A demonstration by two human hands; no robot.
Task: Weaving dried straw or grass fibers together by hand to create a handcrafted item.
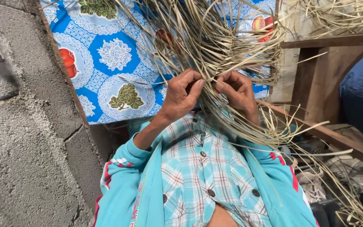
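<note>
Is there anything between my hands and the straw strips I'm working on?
Nothing visible. The left hand and right hand both already pinch the dry straw strips directly, above the blue patterned cloth.

A blue floral cloth (106, 59) hangs just right of the grey concrete wall (22, 138), with a wooden frame (324, 71) farther right.
</note>
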